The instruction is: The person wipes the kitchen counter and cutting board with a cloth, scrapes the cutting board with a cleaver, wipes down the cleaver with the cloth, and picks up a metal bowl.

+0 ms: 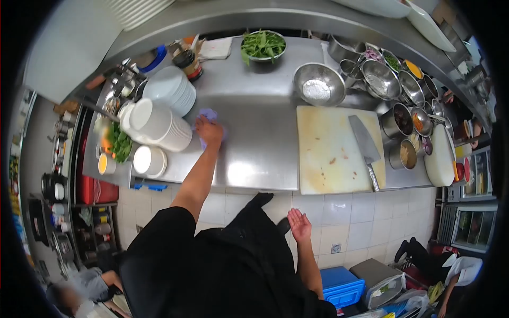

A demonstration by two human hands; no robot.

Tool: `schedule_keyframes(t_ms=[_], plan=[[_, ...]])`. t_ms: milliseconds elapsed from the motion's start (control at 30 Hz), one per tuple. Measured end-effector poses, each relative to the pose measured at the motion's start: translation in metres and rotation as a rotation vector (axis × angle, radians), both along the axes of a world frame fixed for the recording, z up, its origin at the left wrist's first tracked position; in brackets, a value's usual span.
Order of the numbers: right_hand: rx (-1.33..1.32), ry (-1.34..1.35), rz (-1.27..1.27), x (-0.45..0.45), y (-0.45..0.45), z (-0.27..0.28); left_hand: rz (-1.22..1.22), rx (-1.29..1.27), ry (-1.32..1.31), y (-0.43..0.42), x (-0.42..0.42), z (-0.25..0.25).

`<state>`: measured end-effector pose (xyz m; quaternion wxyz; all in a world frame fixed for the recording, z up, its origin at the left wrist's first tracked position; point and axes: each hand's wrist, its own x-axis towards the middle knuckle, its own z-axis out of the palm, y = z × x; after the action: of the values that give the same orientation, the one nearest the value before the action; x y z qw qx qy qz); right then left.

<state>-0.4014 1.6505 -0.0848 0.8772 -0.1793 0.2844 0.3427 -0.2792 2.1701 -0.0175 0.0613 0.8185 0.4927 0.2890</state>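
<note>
My left hand (pixel 210 130) presses a crumpled purple cloth (pixel 208 113) against the steel counter (pixel 254 132), with its fingers closed over it. Just left of that hand rise a stack of white plastic tubs (pixel 159 124) and a stack of white bowls (pixel 169 90). My right hand (pixel 299 224) hangs below the counter's front edge, palm up, fingers apart, holding nothing. Above it on the counter lies a stained cutting board (pixel 334 138), and a cleaver-like knife (pixel 365 142) rests on the board among small food scraps.
A leafy green bowl (pixel 263 46) and a metal bowl (pixel 319 85) stand at the back. Several metal containers (pixel 397 121) crowd the right. An overhead shelf (pixel 254 17) spans the counter. Behind me are a blue bin (pixel 342 286) and two people, low left and right.
</note>
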Motion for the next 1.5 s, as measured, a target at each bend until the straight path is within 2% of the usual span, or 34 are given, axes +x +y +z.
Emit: schedule_keyframes(t_ms=[67, 100, 233, 333, 367, 400, 467, 567, 633, 700, 800, 933, 1033, 1200, 1333, 1367, 1400, 1467, 1500], plan=[[-0.033, 0.013, -0.085, 0.001, -0.001, -0.006, -0.015, 0.027, -0.032, 0.035, 0.034, -0.01], [-0.024, 0.006, -0.139, 0.004, 0.0, -0.007, 0.036, 0.121, -0.084, 0.048, 0.056, -0.013], [-0.02, -0.031, -0.323, 0.012, 0.011, -0.008, -0.245, 0.231, -0.287, 0.104, 0.134, -0.047], [-0.029, -0.024, -0.446, 0.01, 0.025, -0.002, -0.533, -0.257, -0.414, 0.064, 0.189, -0.019], [-0.028, -0.014, -0.48, 0.007, 0.029, 0.001, -0.603, -0.291, -0.475, 0.047, 0.209, -0.014], [-0.029, -0.006, -0.512, 0.003, 0.03, 0.003, -0.665, -0.458, -0.495, 0.03, 0.226, -0.006], [-0.01, 0.012, -0.558, -0.008, 0.034, 0.008, -0.694, -0.446, -0.559, -0.005, 0.263, 0.007], [-0.031, 0.04, -0.617, -0.03, 0.032, 0.007, -0.841, -0.44, -0.394, -0.027, 0.321, -0.003], [-0.062, 0.065, -0.65, -0.041, 0.033, 0.006, -1.081, -0.326, -0.066, -0.049, 0.33, 0.022], [-0.1, 0.091, -0.669, -0.054, 0.03, 0.009, -1.246, -0.214, 0.234, -0.051, 0.34, 0.015], [-0.123, 0.107, -0.652, -0.06, 0.031, 0.007, -1.407, -0.029, 0.034, -0.053, 0.307, 0.003], [-0.12, 0.098, -0.573, -0.047, 0.03, -0.002, -1.562, -0.065, 0.06, -0.074, 0.21, 0.021], [-0.121, 0.047, -0.505, -0.029, 0.028, -0.005, -1.5, -0.074, 0.057, -0.106, 0.132, 0.016], [-0.074, -0.029, -0.387, -0.017, 0.022, -0.007, -1.512, -0.169, 0.054, -0.194, 0.008, 0.036], [-0.01, -0.034, -0.262, -0.017, 0.034, -0.007, -1.582, -0.4, -0.103, -0.266, -0.07, 0.042], [0.015, -0.027, -0.23, -0.019, 0.04, -0.008, -1.633, -0.474, -0.069, -0.274, -0.085, 0.04], [0.181, -0.065, -0.225, -0.025, 0.044, -0.018, -1.684, -0.55, -0.033, -0.277, -0.096, 0.041], [0.505, -0.137, -0.214, -0.03, 0.048, -0.037, -1.563, -0.873, -0.05, -0.282, -0.112, 0.048], [0.447, -0.089, -0.266, -0.03, 0.053, -0.028, -1.499, -1.037, -0.061, -0.284, -0.113, 0.053]])
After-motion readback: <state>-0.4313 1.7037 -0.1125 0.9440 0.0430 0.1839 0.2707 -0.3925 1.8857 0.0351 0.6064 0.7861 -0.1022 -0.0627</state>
